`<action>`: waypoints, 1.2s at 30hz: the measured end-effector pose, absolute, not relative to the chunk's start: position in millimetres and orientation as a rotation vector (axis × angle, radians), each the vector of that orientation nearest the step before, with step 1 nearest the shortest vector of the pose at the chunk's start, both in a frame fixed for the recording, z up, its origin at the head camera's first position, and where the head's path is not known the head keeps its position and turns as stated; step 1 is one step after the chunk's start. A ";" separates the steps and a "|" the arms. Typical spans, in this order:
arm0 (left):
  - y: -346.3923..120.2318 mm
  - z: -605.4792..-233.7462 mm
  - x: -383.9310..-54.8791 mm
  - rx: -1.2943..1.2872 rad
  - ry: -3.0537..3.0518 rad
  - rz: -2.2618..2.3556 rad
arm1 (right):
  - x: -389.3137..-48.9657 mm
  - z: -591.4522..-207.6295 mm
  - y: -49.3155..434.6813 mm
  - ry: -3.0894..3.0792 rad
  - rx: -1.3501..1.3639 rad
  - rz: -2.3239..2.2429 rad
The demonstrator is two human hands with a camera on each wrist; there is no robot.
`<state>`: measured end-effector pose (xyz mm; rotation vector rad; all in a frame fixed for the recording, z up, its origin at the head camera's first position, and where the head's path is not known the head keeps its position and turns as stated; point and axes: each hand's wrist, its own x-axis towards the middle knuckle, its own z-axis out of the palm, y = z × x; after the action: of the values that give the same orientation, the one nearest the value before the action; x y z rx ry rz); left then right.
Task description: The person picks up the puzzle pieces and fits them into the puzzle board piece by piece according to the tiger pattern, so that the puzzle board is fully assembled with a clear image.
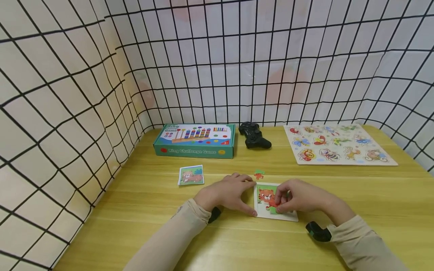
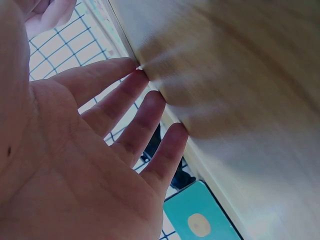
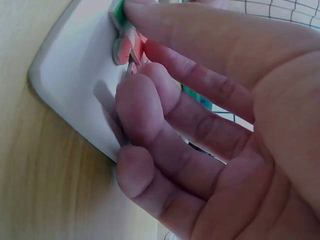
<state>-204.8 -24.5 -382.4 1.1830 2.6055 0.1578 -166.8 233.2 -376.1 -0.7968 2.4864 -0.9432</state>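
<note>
A small white-framed puzzle board [image 1: 262, 210] lies on the table, with a tiger picture [image 1: 266, 195] filling its upper part and bare white along the bottom. My left hand [image 1: 232, 192] rests at the board's left side, index fingertip by the upper corner and thumb at the lower one. Over the board's right half, my right hand [image 1: 301, 197] pinches a green and orange puzzle piece [image 1: 274, 210] between thumb and fingers, low over the board. In the right wrist view the thumb lies on the green part [image 3: 118, 16]. A loose orange and green piece [image 1: 259, 174] lies just beyond the board.
To the left is a square tiger picture card [image 1: 191, 175]. Farther back stand a green Ring Challenge Game box [image 1: 194, 151], a black game controller [image 1: 253, 136] and a wooden insect picture board [image 1: 339, 145]. Black netting [image 1: 223, 62] over white cloth encloses the table's back and sides.
</note>
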 end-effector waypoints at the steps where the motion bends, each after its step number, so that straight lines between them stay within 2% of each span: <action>1: -24.6 -382.3 -204.9 1.184 2.607 0.160 | -167.0 -376.0 232.8 2.492 -0.796 -0.939; 36: -24.5 -383.5 -205.1 1.189 2.612 0.133 | -166.4 -375.8 234.7 2.475 -0.856 -0.898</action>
<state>-205.1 -24.5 -383.5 1.1891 2.6124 0.1333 -166.4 234.7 -375.8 -0.8556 2.4748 -0.8980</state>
